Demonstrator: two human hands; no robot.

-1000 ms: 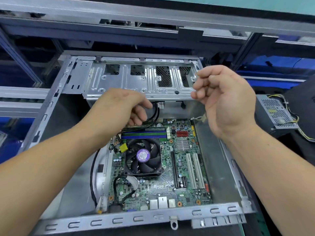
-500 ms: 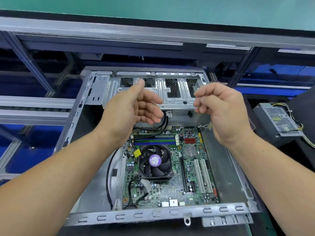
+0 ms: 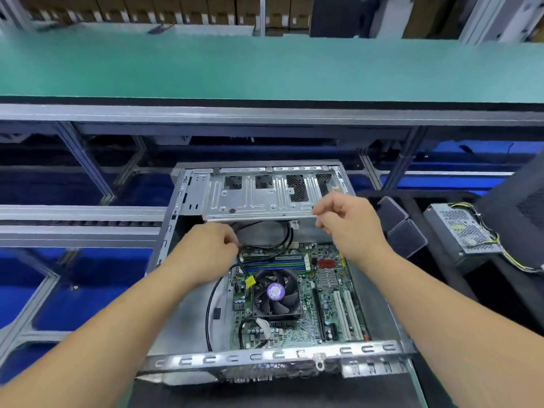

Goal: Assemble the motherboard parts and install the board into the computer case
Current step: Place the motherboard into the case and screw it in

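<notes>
Green circuit board fills the lower centre of the head view: your motherboard (image 3: 297, 298) is lying flat inside the open computer case (image 3: 188, 325), with the black CPU fan (image 3: 276, 293) and its purple hub sticker sitting mid-board. Just above the fan, the memory sticks (image 3: 275, 264) run across in green and blue stripes, and two white expansion slots (image 3: 347, 315) slant down the right side of the board.

Your left hand (image 3: 203, 254) is in the centre of the frame, at the upper left corner of the board, fingers curled and pinching a black cable (image 3: 287, 235) that loops up under the drive cage. Your right hand (image 3: 350, 222) is up and to the right of it, fingers curled at the front lip of the silver drive cage (image 3: 259, 198); whether it actually grips that edge or something thin, I can't tell.

A second black cable (image 3: 209, 316) arcs down the bare metal floor of the case, left of the board. The case's front rail (image 3: 279, 356) crosses the bottom of the frame.

Over at the right edge, a grey power supply (image 3: 460, 231) with yellow and black wires sits well apart from the case. Across the top, a green conveyor belt (image 3: 265, 69) spans the frame.
</notes>
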